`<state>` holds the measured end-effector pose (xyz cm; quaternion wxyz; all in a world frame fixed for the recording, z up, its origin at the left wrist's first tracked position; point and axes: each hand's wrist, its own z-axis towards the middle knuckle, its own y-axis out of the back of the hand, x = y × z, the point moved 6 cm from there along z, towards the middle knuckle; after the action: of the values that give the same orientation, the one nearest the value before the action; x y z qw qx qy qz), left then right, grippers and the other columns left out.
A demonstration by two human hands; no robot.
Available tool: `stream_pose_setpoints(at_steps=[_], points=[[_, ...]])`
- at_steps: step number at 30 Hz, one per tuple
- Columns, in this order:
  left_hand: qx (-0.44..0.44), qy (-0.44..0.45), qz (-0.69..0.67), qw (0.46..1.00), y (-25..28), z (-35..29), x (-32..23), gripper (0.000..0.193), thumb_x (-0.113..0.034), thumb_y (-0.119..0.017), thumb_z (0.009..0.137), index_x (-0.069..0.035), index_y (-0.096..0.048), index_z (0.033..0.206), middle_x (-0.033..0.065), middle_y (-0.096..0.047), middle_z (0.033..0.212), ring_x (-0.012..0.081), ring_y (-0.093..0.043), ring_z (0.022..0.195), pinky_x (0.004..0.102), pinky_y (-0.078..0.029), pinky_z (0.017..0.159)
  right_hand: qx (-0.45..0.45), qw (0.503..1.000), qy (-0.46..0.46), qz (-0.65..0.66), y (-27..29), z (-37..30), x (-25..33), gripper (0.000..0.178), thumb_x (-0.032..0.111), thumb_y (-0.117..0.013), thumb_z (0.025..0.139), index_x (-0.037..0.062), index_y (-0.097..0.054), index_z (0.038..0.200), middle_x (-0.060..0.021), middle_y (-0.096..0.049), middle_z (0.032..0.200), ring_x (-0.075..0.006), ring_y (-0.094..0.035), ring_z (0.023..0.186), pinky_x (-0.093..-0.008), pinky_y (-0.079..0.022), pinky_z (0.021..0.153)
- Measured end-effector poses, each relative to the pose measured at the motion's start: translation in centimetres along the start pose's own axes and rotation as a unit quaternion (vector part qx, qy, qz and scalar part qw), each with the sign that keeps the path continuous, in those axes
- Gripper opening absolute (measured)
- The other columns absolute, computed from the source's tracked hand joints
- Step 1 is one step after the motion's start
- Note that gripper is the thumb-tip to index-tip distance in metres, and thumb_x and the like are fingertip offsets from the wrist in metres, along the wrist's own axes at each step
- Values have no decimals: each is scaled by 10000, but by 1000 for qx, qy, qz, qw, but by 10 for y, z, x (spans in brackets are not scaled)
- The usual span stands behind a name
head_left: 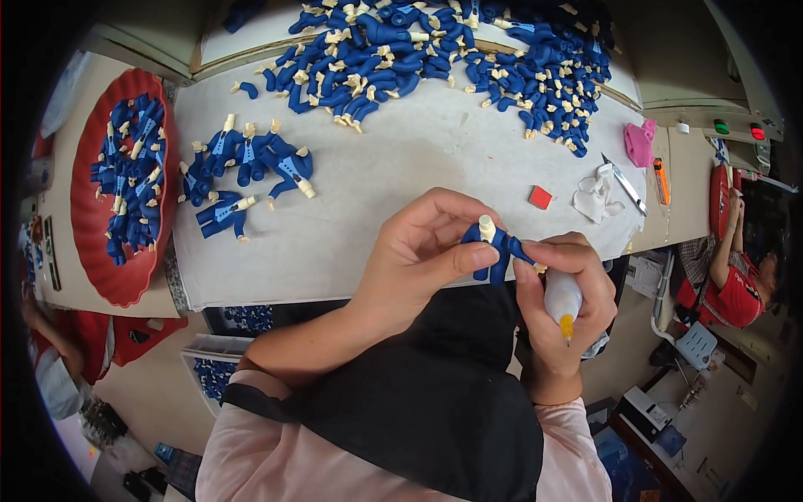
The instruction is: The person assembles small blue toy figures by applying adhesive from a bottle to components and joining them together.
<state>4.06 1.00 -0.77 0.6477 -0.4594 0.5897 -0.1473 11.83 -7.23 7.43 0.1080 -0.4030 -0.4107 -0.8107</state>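
Over the front edge of the table, my left hand (418,251) is closed on a small blue figurine body (486,230) with a cream neck peg on top. My right hand (577,293) pinches a small blue figurine arm (517,249) between thumb and finger, against the side of the body. Tucked in the same hand is a white squeeze bottle (563,294) with a yellow, needle-like tip pointing down toward me. My fingers hide part of the body and of the arm. Several figurine bodies with arms (248,155) lie on the table to the left.
Loose blue arms with cream hands (360,71) are heaped at the back, with another heap (552,92) further right. A red scalloped tray (84,192) of figurines stands left. At right lie a red square (540,197), tissue (595,197), a craft knife (629,191) and pink cloth (640,142).
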Motion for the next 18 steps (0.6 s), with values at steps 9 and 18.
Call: stream_pose_setpoints(at_steps=[9, 18], points=[[6, -17, 21, 1000, 0, 0, -4, 230, 23, -562, 768, -5, -476, 980, 55, -543, 932, 88, -515, 841, 210, -423, 724, 2, 1000, 1, -10, -3, 1, 1, 235, -78, -655, 571, -5, -577, 780, -110, -558, 652, -173, -544, 540, -223, -402, 458], [3, -29, 37, 999, 0, 0, -5, 240, 25, -572, 762, 3, -483, 983, 57, -545, 926, 83, -520, 840, 201, -432, 716, 11, 1000, -15, -21, -4, 0, 1, 233, -92, -640, 571, -19, -571, 781, -119, -552, 652, -187, -544, 546, -229, -411, 473]])
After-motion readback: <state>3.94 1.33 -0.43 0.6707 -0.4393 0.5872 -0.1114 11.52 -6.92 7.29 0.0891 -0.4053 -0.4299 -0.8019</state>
